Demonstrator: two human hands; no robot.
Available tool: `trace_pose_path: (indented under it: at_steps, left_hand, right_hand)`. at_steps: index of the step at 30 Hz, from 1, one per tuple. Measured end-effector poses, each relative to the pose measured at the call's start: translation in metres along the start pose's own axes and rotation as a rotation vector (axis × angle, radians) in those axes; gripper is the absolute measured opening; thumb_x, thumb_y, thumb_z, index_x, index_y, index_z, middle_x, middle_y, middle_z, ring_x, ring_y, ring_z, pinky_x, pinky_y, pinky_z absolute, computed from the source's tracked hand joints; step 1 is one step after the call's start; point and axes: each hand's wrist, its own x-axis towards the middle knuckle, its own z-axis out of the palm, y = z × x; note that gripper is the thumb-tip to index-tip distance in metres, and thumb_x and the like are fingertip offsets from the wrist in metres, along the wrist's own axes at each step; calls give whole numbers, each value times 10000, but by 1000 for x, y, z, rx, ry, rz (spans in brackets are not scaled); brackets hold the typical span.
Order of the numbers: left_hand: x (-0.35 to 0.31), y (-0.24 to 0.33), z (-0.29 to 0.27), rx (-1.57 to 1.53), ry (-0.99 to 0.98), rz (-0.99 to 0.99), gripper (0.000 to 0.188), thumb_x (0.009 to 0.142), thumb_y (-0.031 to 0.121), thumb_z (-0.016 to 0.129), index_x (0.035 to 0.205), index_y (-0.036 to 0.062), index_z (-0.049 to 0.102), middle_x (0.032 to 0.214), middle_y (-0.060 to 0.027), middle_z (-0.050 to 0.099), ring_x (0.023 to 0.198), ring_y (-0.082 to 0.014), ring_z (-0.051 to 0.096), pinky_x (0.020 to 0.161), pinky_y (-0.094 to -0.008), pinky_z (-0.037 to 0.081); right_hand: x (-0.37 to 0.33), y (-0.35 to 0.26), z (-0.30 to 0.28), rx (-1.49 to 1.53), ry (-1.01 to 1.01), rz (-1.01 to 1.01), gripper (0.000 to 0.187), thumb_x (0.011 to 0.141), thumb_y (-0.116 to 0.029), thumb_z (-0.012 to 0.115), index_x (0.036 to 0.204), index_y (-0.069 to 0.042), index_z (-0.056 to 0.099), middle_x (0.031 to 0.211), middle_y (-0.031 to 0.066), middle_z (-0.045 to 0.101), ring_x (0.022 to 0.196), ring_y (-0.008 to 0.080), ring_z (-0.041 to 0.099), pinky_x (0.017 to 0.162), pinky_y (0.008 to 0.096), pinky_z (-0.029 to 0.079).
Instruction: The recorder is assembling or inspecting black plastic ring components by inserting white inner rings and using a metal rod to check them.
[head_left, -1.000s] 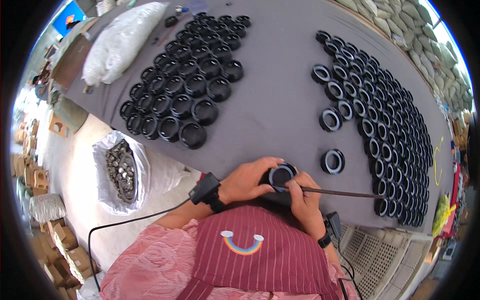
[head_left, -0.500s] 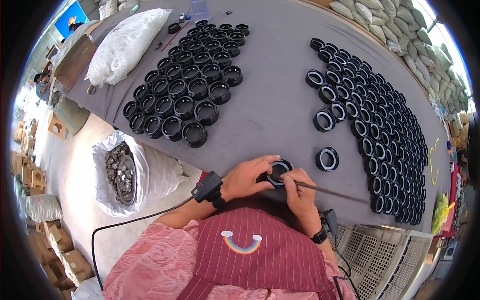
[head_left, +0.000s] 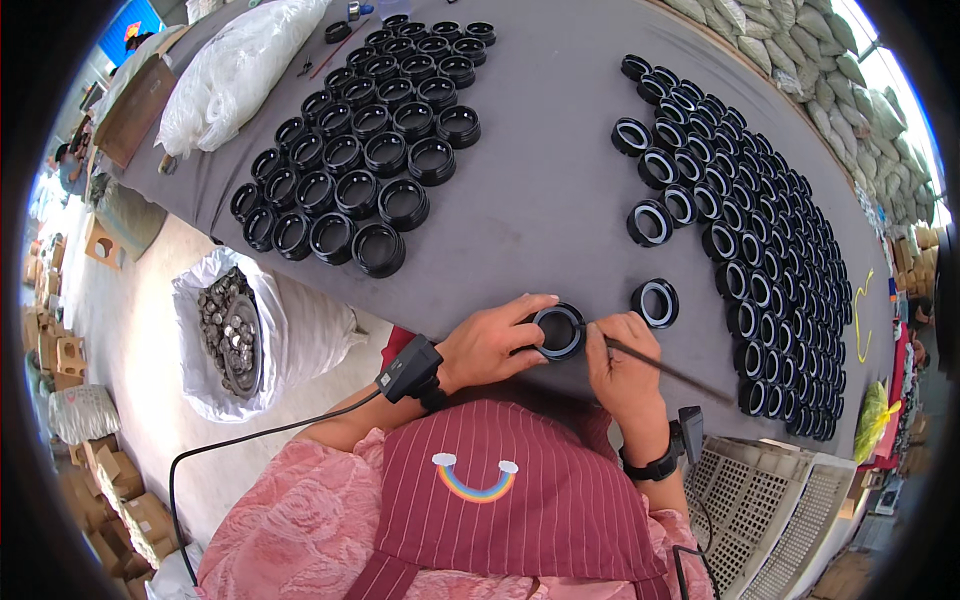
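A black ring (head_left: 574, 347) with a pale inner band sits at the table's near edge. My left hand (head_left: 492, 344) grips its left side between fingers and thumb. In my right hand (head_left: 625, 362) is a thin dark stick (head_left: 680, 376), its long end slanting down to the right; the tip by the ring's right rim is hidden by my fingers. Just beyond my right hand lies a single pale-banded black ring (head_left: 656, 303). Many similar banded rings (head_left: 760, 272) stand in rows on the right. On the left are rows of black rings (head_left: 342, 153) without the pale band.
The grey cloth-covered table (head_left: 530, 180) fills the middle. A white plastic bag (head_left: 235, 75) lies at the far left. Below the table's left edge stands a white sack (head_left: 300, 335) of metallic pieces. Plastic crates (head_left: 760, 500) are at lower right, and stacked sacks (head_left: 790, 45) line the far right.
My right hand and the stick have shifted from inside the ring to its right rim. The ring's pale band now shows all round. My view has shifted slightly.
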Motion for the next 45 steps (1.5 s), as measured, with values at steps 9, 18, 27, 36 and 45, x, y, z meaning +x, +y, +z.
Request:
trace_pose_path:
  at_steps: [9,18,27,36,45]
  left_hand:
    - [2,-1,-3,8,-1,15,248,787,155,792,923,45,616,1403,-206,543,1200,-394,596,942,-420,539]
    - [4,2,9,9,87,-92,677,755,252,836,1289,10,497,1372,-208,550,1267,-399,541,1043,-451,464]
    - [5,26,-62,495,101,-177,695,662,204,825,1260,18,524,1208,-147,614,1011,-348,592,881,-438,463]
    - [-4,11,-83,971,-75,-298,678,715,195,802,1352,99,588,1390,-126,558,1242,-297,511,1023,-429,381]
    - [-17,3,-64,849,1,-272,797,762,282,779,1463,69,465,1494,-168,467,1417,-357,374,1192,-523,247]
  right_hand:
    - [-20,3,20,503,-73,433,191,954,-85,616,806,21,674,767,88,685,608,132,594,584,296,483]
    - [-49,15,42,970,281,631,192,990,-159,581,926,3,664,827,88,702,677,119,612,656,256,494]
    - [-65,31,31,1180,518,564,178,991,-165,553,874,-36,591,798,57,609,644,127,576,755,351,542]
    - [-45,63,-16,330,550,431,124,950,-113,612,885,-19,658,843,89,669,767,204,612,720,338,478]
    - [-28,40,6,224,131,342,86,902,-91,672,857,-19,681,850,119,682,836,307,609,731,405,493]
